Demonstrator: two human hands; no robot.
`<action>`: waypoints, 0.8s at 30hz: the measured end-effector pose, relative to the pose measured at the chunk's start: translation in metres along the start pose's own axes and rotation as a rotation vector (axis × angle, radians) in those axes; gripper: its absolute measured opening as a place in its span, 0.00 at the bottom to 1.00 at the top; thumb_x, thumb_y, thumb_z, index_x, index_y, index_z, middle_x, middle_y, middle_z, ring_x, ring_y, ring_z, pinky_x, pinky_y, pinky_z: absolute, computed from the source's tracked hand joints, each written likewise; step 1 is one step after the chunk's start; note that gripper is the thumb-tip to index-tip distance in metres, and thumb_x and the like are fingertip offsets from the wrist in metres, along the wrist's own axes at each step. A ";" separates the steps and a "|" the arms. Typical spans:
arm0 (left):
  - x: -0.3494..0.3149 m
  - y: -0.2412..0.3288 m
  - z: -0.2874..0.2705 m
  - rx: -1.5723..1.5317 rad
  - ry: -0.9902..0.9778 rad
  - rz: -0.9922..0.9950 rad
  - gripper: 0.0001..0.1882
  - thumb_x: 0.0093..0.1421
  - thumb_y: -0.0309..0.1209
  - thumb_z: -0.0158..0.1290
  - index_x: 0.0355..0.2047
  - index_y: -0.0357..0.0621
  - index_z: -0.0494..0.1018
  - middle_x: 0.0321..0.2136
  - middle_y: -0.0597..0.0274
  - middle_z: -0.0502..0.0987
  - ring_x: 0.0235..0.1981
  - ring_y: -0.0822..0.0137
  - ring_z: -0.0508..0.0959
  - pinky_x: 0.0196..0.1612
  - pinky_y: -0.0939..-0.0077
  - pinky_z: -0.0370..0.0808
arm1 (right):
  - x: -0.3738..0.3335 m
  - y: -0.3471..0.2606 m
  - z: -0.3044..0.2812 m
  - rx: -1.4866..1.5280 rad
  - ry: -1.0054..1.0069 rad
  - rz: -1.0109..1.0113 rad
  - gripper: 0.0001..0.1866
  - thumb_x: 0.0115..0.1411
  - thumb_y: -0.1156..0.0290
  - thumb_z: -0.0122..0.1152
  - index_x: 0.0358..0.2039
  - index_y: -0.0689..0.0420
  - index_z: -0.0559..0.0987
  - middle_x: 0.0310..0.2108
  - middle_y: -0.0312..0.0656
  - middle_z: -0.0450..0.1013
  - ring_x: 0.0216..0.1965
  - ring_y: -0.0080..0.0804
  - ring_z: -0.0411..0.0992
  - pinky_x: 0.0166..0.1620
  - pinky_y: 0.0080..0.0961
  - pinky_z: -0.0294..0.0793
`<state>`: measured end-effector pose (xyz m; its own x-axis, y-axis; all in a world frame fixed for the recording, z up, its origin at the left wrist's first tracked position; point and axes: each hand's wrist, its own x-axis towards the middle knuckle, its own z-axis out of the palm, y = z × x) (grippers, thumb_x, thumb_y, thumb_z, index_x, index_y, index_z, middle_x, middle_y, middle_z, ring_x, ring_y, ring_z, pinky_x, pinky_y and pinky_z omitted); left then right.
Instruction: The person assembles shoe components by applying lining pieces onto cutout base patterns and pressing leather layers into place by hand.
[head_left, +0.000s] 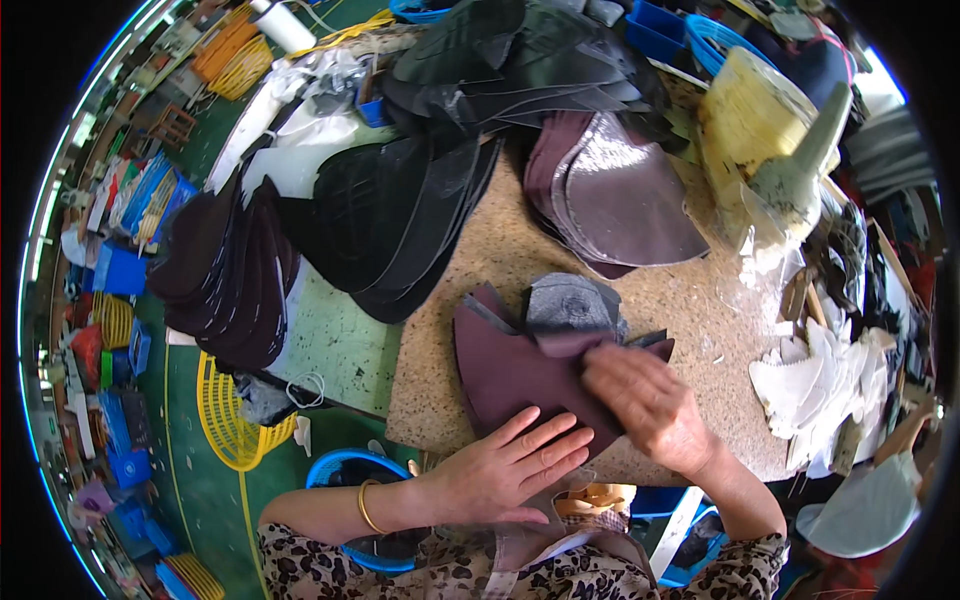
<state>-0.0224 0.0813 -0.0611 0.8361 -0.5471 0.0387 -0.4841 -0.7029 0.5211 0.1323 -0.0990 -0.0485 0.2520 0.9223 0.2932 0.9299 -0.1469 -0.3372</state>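
Note:
A maroon leather-like cut piece (520,385) lies on the speckled board (420,385) in front of me. Against its far edge is a dark grey, textured rounded piece (572,303), with a maroon fold below it. My left hand (525,462) rests flat on the near part of the maroon piece, fingers stretched out and slightly apart. On the right side of that piece, my right hand (650,405) is bent over it, fingertips close to the fold. Motion smears its fingers, and whatever lies beneath them is hidden.
Stacks of maroon pieces (635,200) and black pieces (385,205) lie beyond; dark pieces (225,275) fan out at left. A yellowish block (750,110) and a bottle with a long spout (800,180) stand at right, near white scraps (815,380). A yellow basket (225,420) sits below left.

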 end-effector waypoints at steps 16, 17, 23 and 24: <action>-0.042 -0.017 -0.013 -0.578 0.268 -0.071 0.35 0.57 0.45 0.49 0.58 0.34 0.54 0.60 0.49 0.53 0.63 0.58 0.52 0.63 0.59 0.49 | 0.047 0.022 0.023 -0.094 -0.065 0.119 0.34 0.57 0.53 0.52 0.55 0.66 0.61 0.58 0.53 0.56 0.59 0.47 0.55 0.61 0.40 0.51; -0.049 -0.021 -0.017 -0.809 0.430 -0.194 0.33 0.59 0.42 0.47 0.58 0.34 0.54 0.60 0.49 0.53 0.63 0.59 0.52 0.62 0.59 0.51 | 0.047 0.023 0.022 -0.098 -0.038 0.115 0.34 0.55 0.54 0.54 0.54 0.66 0.62 0.56 0.53 0.58 0.58 0.48 0.57 0.59 0.40 0.54; -0.041 0.005 -0.043 -1.716 0.754 -0.767 0.23 0.66 0.30 0.37 0.59 0.33 0.51 0.59 0.53 0.54 0.60 0.62 0.56 0.61 0.63 0.55 | 0.073 0.025 0.006 0.255 -0.003 0.238 0.39 0.39 0.58 0.70 0.49 0.66 0.66 0.46 0.55 0.67 0.47 0.50 0.66 0.50 0.35 0.65; -0.033 0.003 -0.047 -1.704 0.759 -0.785 0.25 0.65 0.31 0.40 0.59 0.32 0.51 0.58 0.53 0.56 0.60 0.65 0.56 0.61 0.66 0.55 | 0.077 0.030 0.003 0.281 -0.094 0.239 0.38 0.38 0.61 0.71 0.48 0.67 0.67 0.42 0.55 0.68 0.44 0.49 0.67 0.49 0.34 0.66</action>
<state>-0.0393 0.1182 -0.0206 0.8408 0.1859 -0.5085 0.2753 0.6619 0.6972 0.1786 -0.0311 -0.0389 0.4149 0.9046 0.0979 0.7352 -0.2699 -0.6218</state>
